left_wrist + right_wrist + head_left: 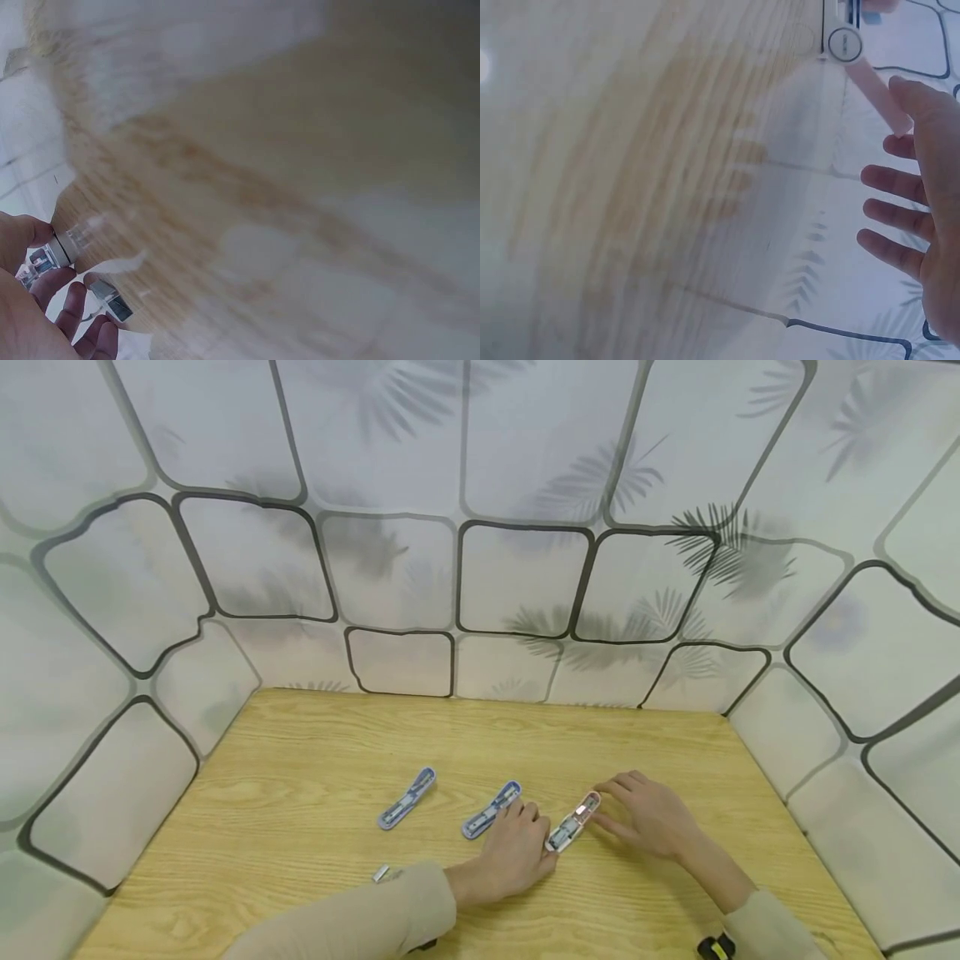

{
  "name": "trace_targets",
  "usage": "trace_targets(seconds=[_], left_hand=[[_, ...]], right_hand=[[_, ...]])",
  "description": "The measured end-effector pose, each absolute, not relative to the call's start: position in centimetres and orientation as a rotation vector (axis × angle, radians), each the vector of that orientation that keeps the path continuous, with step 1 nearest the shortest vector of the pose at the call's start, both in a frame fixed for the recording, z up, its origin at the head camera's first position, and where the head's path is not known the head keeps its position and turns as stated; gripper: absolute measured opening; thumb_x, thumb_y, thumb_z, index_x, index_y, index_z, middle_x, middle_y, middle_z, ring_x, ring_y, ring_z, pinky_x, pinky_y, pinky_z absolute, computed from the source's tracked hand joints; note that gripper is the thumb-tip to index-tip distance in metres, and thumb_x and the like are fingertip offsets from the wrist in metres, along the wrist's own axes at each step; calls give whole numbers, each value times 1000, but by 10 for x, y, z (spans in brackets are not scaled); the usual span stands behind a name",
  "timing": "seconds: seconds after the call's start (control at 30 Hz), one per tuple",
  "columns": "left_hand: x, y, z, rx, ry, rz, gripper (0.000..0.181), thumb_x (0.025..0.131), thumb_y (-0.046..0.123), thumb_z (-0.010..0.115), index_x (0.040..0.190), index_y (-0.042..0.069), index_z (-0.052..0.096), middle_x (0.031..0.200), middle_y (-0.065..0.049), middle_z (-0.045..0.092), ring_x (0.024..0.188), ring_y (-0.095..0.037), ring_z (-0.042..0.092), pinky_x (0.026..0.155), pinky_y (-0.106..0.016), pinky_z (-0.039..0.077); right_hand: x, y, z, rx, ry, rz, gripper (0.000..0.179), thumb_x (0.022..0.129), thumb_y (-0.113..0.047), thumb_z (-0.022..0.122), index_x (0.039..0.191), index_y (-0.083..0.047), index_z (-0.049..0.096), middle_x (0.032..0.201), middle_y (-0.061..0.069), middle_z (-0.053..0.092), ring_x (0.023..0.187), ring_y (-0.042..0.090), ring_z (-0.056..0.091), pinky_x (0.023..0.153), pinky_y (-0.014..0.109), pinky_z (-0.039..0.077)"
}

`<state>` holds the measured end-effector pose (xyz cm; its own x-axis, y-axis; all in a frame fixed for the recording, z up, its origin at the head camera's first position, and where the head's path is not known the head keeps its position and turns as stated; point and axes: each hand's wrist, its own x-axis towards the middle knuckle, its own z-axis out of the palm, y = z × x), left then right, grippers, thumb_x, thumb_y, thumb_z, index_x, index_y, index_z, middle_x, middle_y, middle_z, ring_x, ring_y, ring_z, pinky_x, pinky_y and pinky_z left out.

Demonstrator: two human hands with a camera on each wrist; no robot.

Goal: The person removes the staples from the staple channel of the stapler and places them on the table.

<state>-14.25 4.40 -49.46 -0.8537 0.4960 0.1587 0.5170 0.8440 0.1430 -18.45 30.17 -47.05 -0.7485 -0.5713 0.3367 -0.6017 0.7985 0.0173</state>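
Note:
A slim, slightly bent pink-and-white device (573, 821) with a see-through body and metal pieces inside is held over the tabletop between both hands. My left hand (513, 852) grips its near end between thumb and forefinger, the other fingers loosely bent. At the far end, my right hand (652, 814) pinches the pink tip between thumb and forefinger; its other fingers spread apart in the right wrist view. A round emblem marks the device's bend there. Beside the left fingers lies a similar blue device (483, 818), its far end close to the knuckles.
A second blue device (407, 798) lies farther left on the wooden table (300, 760). Near the left sleeve (375, 910) is a small silver piece (381, 873). Patterned cloth walls (397, 585) stand at the back and both sides.

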Motion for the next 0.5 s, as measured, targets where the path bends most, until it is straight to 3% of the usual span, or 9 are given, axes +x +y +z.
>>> trace_targets(seconds=[0.3, 0.5], left_hand=[[-142, 45, -494, -801, -2921, -272, 30, 93, 49, 75, 98, 20, 72, 98, 3, 65, 91, -14, 52, 82, -29, 49], [-143, 44, -494, -813, -2916, -265, 29, 93, 48, 75, 99, 20, 72, 98, 4, 65, 89, -13, 51, 80, -27, 47]], right_hand=[[-162, 295, -459, 716, -2623, 242, 35, 86, -35, 86, 113, -14, 77, 107, 2, 78, 97, 25, 75, 68, 34, 63], [-147, 281, -455, 532, -2755, 607, 25, 92, -28, 82, 109, -11, 77, 101, 5, 80, 86, 20, 75, 63, 24, 59]])
